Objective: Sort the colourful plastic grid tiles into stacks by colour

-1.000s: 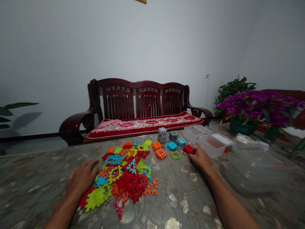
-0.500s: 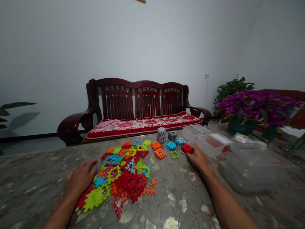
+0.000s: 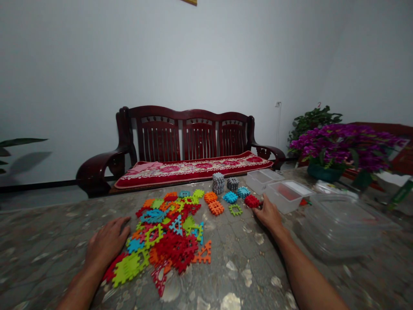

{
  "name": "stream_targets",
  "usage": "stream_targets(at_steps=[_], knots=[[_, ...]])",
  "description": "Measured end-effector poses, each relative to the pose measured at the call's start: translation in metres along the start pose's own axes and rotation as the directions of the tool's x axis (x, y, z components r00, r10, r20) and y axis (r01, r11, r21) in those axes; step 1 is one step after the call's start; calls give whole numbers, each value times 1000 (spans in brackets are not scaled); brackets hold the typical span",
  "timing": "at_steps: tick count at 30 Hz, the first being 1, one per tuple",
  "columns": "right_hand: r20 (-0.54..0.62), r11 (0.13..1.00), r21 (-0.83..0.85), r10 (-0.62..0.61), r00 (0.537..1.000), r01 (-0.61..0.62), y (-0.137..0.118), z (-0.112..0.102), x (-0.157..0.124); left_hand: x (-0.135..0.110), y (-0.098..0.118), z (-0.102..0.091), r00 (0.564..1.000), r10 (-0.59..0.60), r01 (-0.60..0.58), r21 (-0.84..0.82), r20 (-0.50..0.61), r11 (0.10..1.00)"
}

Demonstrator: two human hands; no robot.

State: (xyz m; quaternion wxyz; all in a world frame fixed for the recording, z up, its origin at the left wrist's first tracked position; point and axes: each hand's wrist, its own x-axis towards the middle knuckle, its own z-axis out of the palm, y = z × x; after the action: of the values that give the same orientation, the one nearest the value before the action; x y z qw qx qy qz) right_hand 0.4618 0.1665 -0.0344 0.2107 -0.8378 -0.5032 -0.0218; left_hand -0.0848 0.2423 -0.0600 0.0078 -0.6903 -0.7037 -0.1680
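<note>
A heap of flat, toothed plastic pieces (image 3: 167,234) in red, green, orange and blue lies on the marbled table (image 3: 238,262). My left hand (image 3: 106,243) rests flat and open on the table at the heap's left edge, touching a red piece. My right hand (image 3: 268,213) reaches forward, fingers curled against a small stack of red pieces (image 3: 251,200). Behind it stand sorted stacks: grey (image 3: 218,183), a second grey stack (image 3: 232,184), blue (image 3: 231,197), orange (image 3: 213,203), and a single green frame piece (image 3: 235,209).
Clear plastic boxes (image 3: 288,196) sit right of my right hand, with a large clear tub (image 3: 342,228) nearer. Purple flowers (image 3: 342,148) stand at the far right. A dark wooden bench (image 3: 183,150) with a red cushion stands beyond the table.
My right hand has slid slightly left and farther forward with the red stack; the view has shifted a little right. My left hand has stayed on the table.
</note>
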Motion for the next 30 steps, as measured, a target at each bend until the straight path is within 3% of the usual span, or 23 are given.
stream_targets(at_steps=[30], knots=[[-20, 994, -105, -23, 1000, 21, -19, 7, 10, 2, -1, -1, 1000, 12, -12, 14, 7, 1000]])
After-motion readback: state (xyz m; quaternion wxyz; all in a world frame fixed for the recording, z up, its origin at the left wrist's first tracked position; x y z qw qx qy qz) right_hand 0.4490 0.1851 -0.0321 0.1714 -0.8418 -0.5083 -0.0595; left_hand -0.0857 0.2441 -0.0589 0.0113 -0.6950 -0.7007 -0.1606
